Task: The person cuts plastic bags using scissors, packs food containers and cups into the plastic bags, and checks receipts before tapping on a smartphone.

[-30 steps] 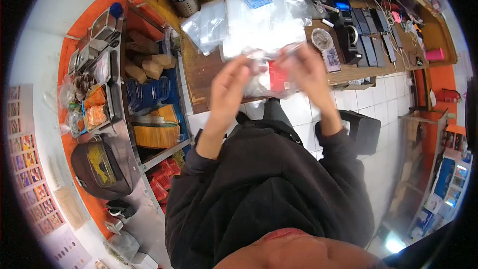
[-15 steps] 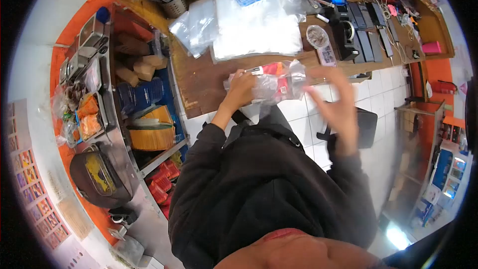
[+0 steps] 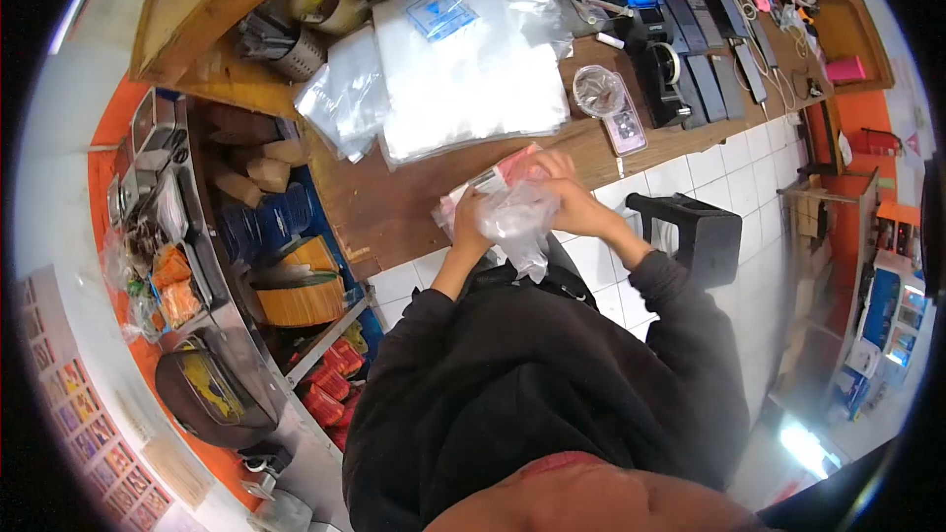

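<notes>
In front of my body, over the near edge of the wooden table, I hold a clear plastic bag with a red and white packet in or against it. My left hand is closed around the bag's left part. On the right, my right hand has its fingers closed on the upper right end of the bag and packet. Loose plastic hangs down between the hands. The fingertips are partly hidden, and print on the packet is too small to read.
A stack of clear plastic sleeves lies on the wooden table. To its right are a round clear container, a phone, a tape dispenser and several dark phones. A black stool stands on the tiled floor.
My right hand has come in from the right, where it was apart and blurred, and now grips the bag. The bag and packet have shifted slightly left and down.
</notes>
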Motion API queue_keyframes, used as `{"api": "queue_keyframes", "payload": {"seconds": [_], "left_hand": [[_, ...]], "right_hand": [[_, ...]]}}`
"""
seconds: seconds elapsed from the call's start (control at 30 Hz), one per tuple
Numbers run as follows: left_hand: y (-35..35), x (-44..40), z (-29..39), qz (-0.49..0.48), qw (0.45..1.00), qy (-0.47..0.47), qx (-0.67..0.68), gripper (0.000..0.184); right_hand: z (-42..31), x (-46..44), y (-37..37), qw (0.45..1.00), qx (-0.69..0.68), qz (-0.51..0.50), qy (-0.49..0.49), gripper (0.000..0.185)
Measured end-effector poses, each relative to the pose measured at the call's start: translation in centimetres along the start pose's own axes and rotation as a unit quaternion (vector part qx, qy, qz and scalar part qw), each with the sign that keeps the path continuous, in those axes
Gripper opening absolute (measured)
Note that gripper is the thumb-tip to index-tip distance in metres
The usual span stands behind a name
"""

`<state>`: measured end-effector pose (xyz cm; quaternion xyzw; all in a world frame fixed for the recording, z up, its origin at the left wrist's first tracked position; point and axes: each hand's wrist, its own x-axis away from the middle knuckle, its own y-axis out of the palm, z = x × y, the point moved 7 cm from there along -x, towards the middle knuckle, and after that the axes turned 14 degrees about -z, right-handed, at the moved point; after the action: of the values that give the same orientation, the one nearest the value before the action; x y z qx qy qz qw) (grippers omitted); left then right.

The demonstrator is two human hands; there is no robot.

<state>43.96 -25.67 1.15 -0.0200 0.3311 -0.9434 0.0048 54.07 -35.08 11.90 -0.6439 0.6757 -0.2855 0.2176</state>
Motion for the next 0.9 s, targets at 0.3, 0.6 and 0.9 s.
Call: {"api": "queue_keyframes", "payload": {"seconds": [0.3, 0.6, 0.9], "left_hand": [[-6.2, -2.1, 6.1, -0.137, 0.986, -0.053, 0.076, 0.063], [-0.7, -9.2, 1.6, -0.021, 0.999, -0.014, -0.025, 0.054], [-3.6, -4.7, 1.1, 0.01, 0.995, -0.094, 0.028, 0.046]], "right_hand": [[-1.3, -3.8, -1.1, 0.986, 0.063, -0.05, -0.149, 0.031], [-1.4, -6.2, -2.6, 0.875, 0.31, -0.081, -0.363, 0.026], [27.4, -9.7, -24.7, 0.966, 0.171, 0.083, 0.175, 0.015]]}}
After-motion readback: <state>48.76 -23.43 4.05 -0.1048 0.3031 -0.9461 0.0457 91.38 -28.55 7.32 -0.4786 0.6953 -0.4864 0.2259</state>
